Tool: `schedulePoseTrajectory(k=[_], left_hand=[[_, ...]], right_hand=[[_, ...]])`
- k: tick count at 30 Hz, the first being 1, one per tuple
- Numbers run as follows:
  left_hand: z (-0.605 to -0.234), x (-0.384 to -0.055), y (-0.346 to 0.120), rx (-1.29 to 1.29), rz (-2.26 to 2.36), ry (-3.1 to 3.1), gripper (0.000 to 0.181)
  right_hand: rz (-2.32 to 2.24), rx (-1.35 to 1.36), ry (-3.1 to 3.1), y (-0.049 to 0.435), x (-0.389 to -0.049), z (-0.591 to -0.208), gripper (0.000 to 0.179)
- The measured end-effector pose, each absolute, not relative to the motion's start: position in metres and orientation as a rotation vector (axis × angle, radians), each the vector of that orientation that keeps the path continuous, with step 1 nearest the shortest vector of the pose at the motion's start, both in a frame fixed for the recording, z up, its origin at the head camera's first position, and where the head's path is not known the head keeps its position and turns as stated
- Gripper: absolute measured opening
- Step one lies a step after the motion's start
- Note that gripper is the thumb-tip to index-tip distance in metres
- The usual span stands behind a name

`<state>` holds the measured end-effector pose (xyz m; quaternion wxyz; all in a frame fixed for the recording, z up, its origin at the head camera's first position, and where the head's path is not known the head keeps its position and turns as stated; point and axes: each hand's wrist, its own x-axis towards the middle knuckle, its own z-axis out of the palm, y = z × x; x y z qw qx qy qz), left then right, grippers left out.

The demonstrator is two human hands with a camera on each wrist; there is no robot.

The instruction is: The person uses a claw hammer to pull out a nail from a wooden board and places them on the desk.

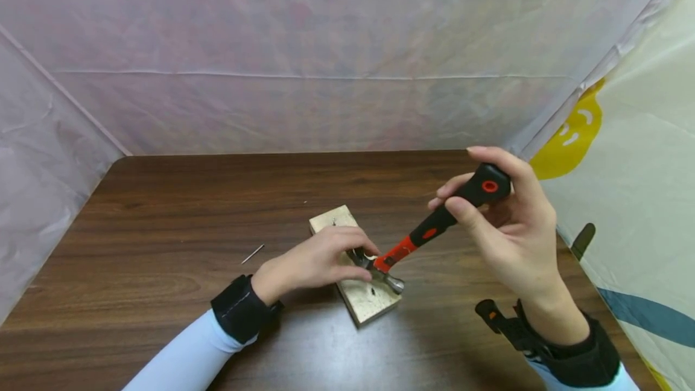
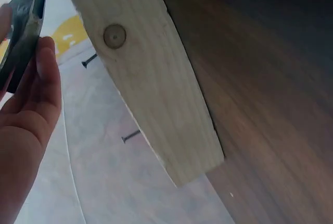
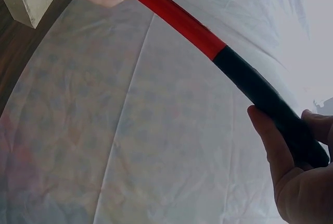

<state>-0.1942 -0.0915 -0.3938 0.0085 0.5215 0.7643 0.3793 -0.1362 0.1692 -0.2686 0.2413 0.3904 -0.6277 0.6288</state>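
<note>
Fingers (image 1: 507, 162), half curled, pinch hammer handle (image 1: 431, 229) and head (image 1: 392, 282).

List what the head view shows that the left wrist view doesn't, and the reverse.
Only the head view shows the right hand, the black hammer grip and the loose metal pin. Only the left wrist view shows the round knot on the board. Both show the left hand, the hammer head, the table and the board with its nails.

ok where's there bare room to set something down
The table is bare between its left edge and the loose nail, and between the board and the back sheet. Crowded: the board, with left hand and hammer head over it.
</note>
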Motion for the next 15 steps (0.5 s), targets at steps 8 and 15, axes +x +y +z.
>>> schedulePoseTrajectory(k=[8,15], left_hand=[[-0.3964,-0.1943,-0.0871,1.671,1.19,2.359,0.025],[-0.3985,-0.1937,-0.0875,1.666,1.248,2.35,0.022]], right_hand=[[1.751,1.079,-1.676,0.1695,-0.1366,-0.2694,0.057],[1.792,1.043,-1.694,0.1683,-0.136,-0.2708,0.068]])
